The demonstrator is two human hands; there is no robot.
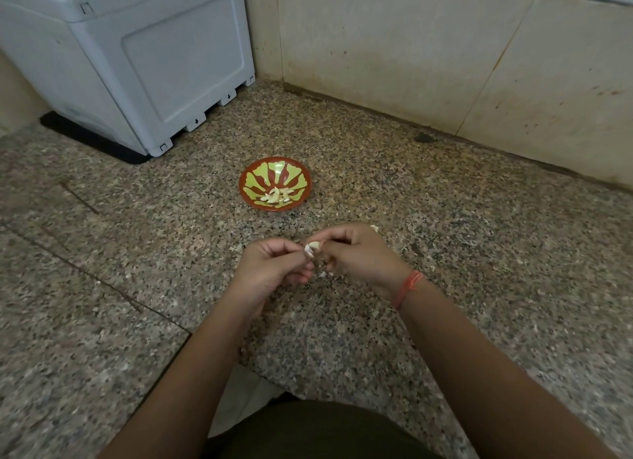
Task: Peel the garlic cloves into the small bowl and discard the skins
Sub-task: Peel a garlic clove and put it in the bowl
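Observation:
A small red bowl [253,181] with a green leaf pattern sits on the speckled granite counter [445,218]. Several peeled garlic cloves [276,195] lie in its near side. Closer to me, my left hand [270,270] and my right hand [356,256] meet over the counter. Both pinch one garlic clove [312,247] between their fingertips, its pale skin partly loose. Small bits of skin [323,273] lie on the counter just under the hands. Another pale piece of garlic [374,228] peeks out behind my right hand.
A grey plastic appliance [137,64] on a black mat stands at the back left. A beige tiled wall [411,47] runs along the back of the counter. The counter's front edge has a notch near my body [308,424]. An orange thread circles my right wrist [407,287].

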